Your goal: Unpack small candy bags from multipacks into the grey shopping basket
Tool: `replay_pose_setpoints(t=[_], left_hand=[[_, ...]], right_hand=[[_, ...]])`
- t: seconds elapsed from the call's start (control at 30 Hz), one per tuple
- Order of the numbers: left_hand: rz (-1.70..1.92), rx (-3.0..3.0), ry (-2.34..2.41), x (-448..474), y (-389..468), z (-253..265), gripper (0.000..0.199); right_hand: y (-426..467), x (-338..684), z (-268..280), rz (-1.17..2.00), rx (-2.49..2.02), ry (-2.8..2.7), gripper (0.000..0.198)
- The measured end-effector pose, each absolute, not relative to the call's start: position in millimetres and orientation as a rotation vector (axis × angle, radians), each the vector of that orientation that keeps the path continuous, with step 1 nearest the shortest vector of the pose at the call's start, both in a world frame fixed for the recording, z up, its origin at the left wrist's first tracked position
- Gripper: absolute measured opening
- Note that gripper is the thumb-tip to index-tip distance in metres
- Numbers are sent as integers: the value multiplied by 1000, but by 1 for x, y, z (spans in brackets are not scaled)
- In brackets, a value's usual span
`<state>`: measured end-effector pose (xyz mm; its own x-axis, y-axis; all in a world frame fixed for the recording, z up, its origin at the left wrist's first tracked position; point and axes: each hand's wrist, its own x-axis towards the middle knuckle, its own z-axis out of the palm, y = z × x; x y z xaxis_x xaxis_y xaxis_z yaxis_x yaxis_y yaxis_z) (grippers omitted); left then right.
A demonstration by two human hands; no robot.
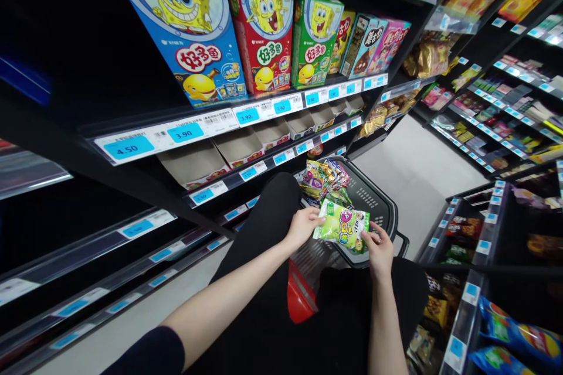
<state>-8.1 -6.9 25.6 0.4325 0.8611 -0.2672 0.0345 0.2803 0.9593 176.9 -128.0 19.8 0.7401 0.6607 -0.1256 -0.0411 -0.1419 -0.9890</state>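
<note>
Between my two hands a green candy bag (342, 225) is stretched out flat, its printed front facing up. My left hand (304, 226) pinches the bag's left edge, and my right hand (378, 246) pinches its right edge. Just below the bag is a dark grey shopping basket (387, 217) with slotted walls. Several colourful candy bags (323, 179) lie piled in the basket's far left part. The bag and my hands hide part of the basket's near side.
On the left shelf stand blue (193, 29), red (264, 35) and green (315, 41) snack boxes above price labels (185, 132). Open cardboard trays (241, 146) line the shelf below. Pale floor (417, 152) runs between this shelf and the right-hand shelves (475, 258). My knees flank the basket.
</note>
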Motion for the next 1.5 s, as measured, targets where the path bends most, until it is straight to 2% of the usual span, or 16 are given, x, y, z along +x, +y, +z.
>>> replay_pose_setpoints(t=[0.27, 0.43, 0.67, 0.9, 1.07, 1.23, 1.37, 1.43, 1.5], left_hand=[[560, 1361, 913, -8, -8, 32, 20], [331, 1610, 908, -17, -14, 31, 14], [-256, 1946, 784, -36, -23, 23, 23], [-503, 2045, 747, -27, -18, 31, 45], [-578, 2023, 754, -17, -12, 31, 51], [-641, 2037, 706, -9, -8, 26, 45], [-726, 2101, 577, -1, -7, 16, 44], [-802, 2140, 478, 6, -4, 4, 47], [-916, 2163, 361, 17, -1, -9, 52]], right_hand=[[-134, 179, 17, 911, -1719, -732, 52], [-137, 191, 18, 801, -1978, -913, 52], [-53, 217, 14, 487, -2458, -1276, 21], [65, 222, -40, 590, -2687, -1551, 26], [84, 220, -71, 799, -2618, -1675, 27], [0, 250, -39, 863, -2406, -1543, 22], [-168, 244, 15, 550, -2515, -1024, 30], [-258, 205, 33, 367, -2630, -647, 37], [-328, 146, 39, 316, -2686, -278, 35]])
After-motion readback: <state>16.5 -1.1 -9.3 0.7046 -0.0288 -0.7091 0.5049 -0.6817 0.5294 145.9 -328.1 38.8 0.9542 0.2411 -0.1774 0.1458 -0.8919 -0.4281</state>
